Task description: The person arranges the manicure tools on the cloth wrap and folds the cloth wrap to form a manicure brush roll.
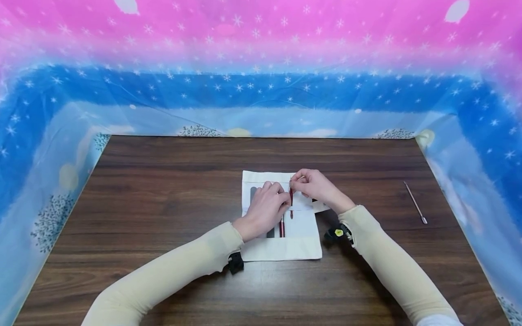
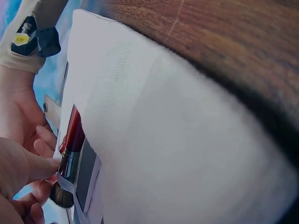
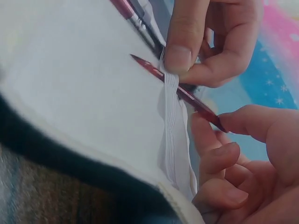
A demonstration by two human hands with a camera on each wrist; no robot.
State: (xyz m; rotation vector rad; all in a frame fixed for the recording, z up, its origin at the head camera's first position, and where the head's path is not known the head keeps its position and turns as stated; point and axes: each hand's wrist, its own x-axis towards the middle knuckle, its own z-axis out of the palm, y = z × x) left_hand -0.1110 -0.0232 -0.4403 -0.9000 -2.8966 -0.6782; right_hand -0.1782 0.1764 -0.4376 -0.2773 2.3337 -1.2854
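Observation:
A white cloth tool roll (image 1: pixel 302 246) lies spread on the table, with an elastic band (image 3: pixel 171 126) across it. My right hand (image 1: pixel 314 184) pinches one end of a slim, glossy dark-red tool with a pointed tip (image 3: pixel 198 106). That tool passes under the elastic, its tip out on the other side. The left hand (image 1: pixel 267 203) pinches the elastic between thumb and finger, close beside the tool. A makeup brush with a red handle (image 2: pixel 74 130) and dark bristles sits under the band below the left hand. Next to it is a flat grey piece (image 2: pixel 85 172), partly hidden.
A slim metal rod with a small flattened end (image 1: pixel 416 203) lies on the brown wooden table (image 1: pixel 163 181) at the right. Another pale flap with a dark item (image 1: pixel 320 207) shows under my right wrist. Patterned cloth (image 1: pixel 261 90) walls the back and sides.

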